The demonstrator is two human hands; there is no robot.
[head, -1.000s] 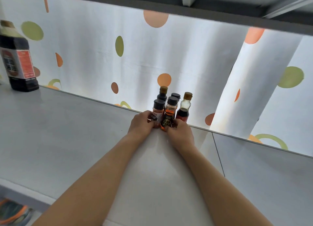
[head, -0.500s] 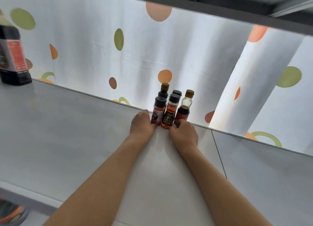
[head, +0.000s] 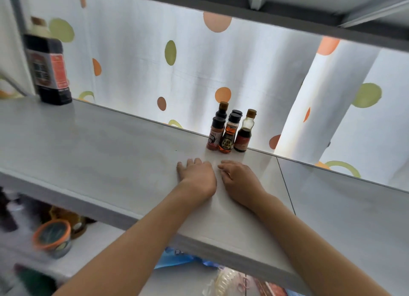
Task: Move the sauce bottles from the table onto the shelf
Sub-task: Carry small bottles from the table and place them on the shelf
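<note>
Both hands, left hand (head: 197,173) and right hand (head: 240,177), have released the sauce bottles (head: 228,132), now empty.

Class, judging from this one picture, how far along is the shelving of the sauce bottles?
Done: five small sauce bottles stand clustered at the back of the shelf. In hand: nothing; the left hand and right hand hold no bottle. Left: unknown, since the table is out of view.
</note>
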